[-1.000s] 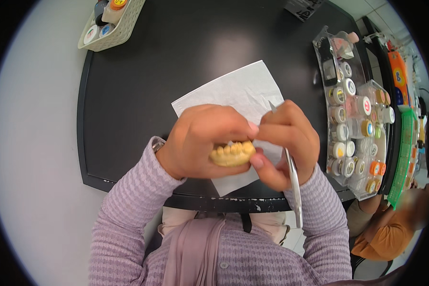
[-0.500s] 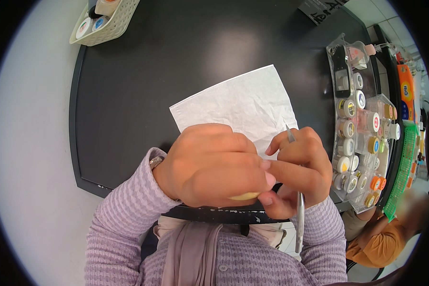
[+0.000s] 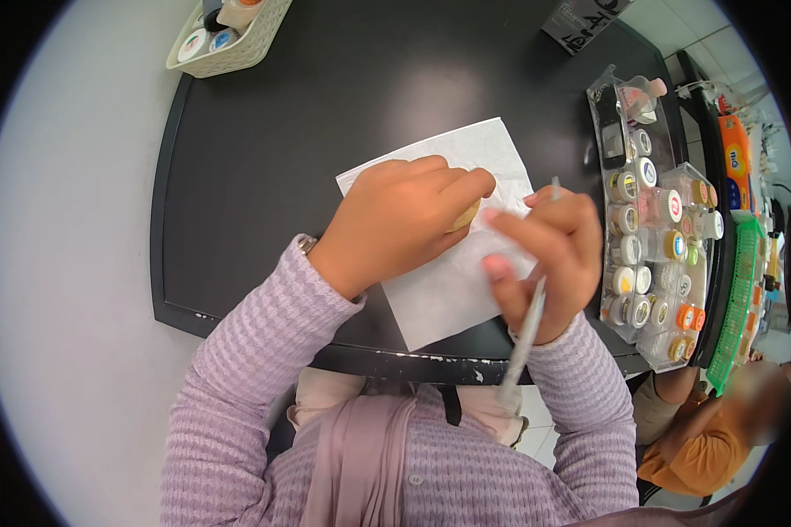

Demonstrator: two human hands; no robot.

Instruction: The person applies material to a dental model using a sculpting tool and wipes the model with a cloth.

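My left hand (image 3: 400, 215) is curled over the yellow dental model (image 3: 462, 216), knuckles up, above a sheet of white paper (image 3: 426, 307). Most of the model is hidden under my fingers. Just right of it, my right hand (image 3: 549, 250) grips a slim metal carving tool (image 3: 526, 338), its handle pointing toward me and the far end showing past my knuckles. My right thumb and forefinger are spread apart beside the model, blurred by motion.
A cream basket (image 3: 246, 53) of bottles is at the desk's back left, a printed box (image 3: 584, 22) at the back right. Clear organisers (image 3: 633, 325) of small jars line the right side, beside a green basket (image 3: 734, 307). A co-worker (image 3: 690, 448) sits at the lower right.
My left hand has risen toward the far side of the paper, now covering most of the model. My right thumb and forefinger have moved away from the model, tool still in hand.
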